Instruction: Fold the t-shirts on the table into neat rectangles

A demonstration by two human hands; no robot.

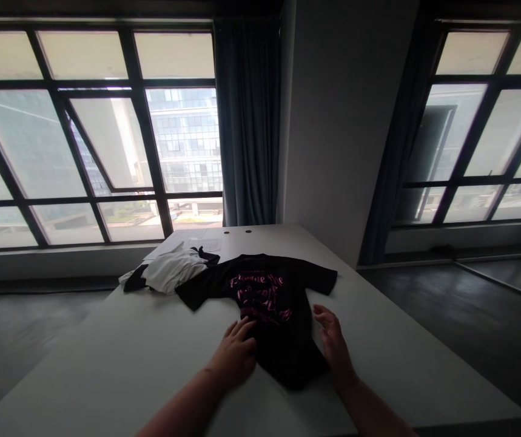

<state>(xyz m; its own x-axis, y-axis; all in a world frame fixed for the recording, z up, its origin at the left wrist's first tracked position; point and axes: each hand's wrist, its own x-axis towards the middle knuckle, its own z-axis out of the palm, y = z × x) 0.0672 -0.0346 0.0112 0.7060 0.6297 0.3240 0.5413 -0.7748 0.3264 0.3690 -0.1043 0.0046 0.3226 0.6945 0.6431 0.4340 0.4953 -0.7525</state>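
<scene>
A black T-shirt (pixel 282 346) with pink lettering lies spread on the white table, its sleeves out to both sides and its hem towards me. At its left side is my left hand (pixel 235 355), fingers extended, the tips at the edge of the cloth. My right hand (pixel 332 340) is by the shirt's right edge, with its fingers apart and slightly bent. Neither hand grips the fabric. Part of the shirt's left edge is hidden behind my left hand.
A heap of white and black clothes (pixel 173 270) lies beyond the left sleeve. Papers (pixel 203 244) are behind it on the white table (pixel 151 358). A pillar (pixel 328 133) rises behind the table's far end, next to a blue curtain (pixel 248 127) and windows.
</scene>
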